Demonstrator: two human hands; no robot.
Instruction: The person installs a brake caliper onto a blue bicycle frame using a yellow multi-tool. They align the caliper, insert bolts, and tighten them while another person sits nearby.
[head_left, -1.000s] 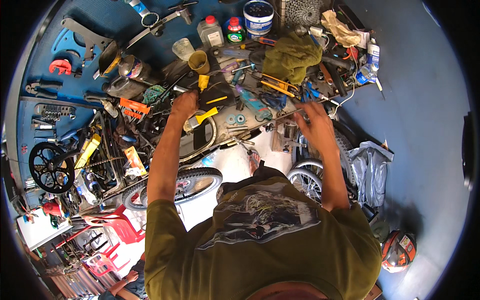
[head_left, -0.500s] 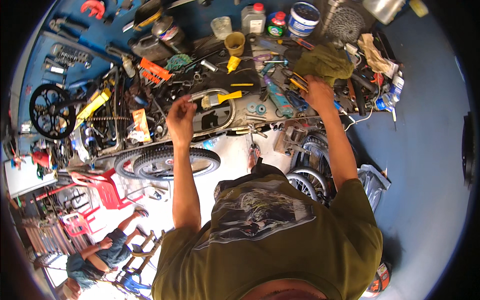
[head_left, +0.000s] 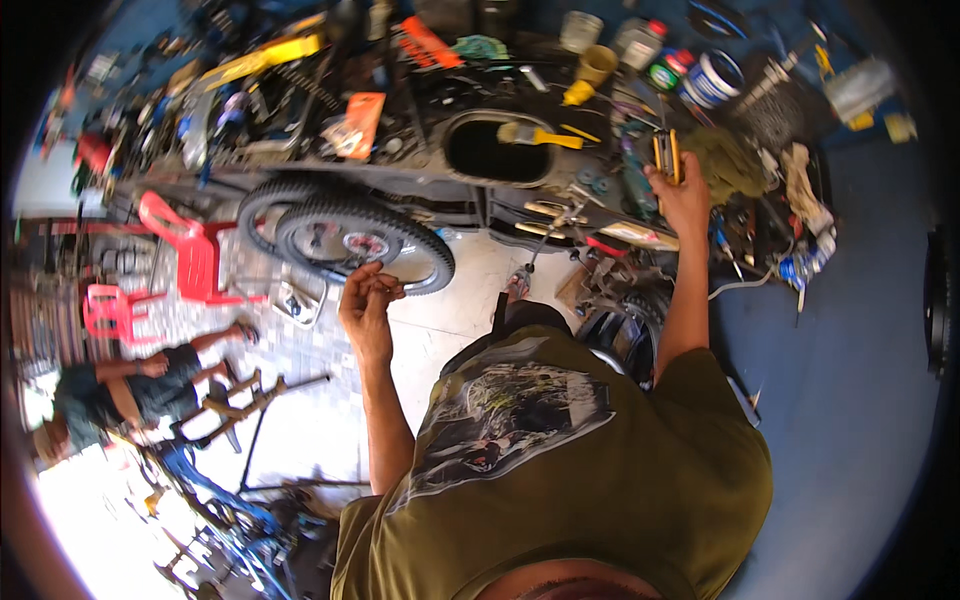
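My right hand grips pliers with yellow-and-black handles, held up over the right part of the cluttered workbench. Behind it lies a crumpled olive cloth. My left hand is raised in front of the bench, thumb and fingers pinched together; whatever is between them is too small to make out. A bicycle wheel with a knobby tyre stands just beyond it. On the bench, a yellow-handled brush lies across the rim of a dark oval basin.
Cups, bottles and a white-and-blue tub line the back of the bench. Red plastic chairs stand at the left. Another person sits beyond them, near a blue bicycle frame. A blue wall closes off the right side.
My view has turned leftward. My right hand has lifted the pliers off the bench near the cloth. My left hand has drawn back from the basin's edge, still pinched.
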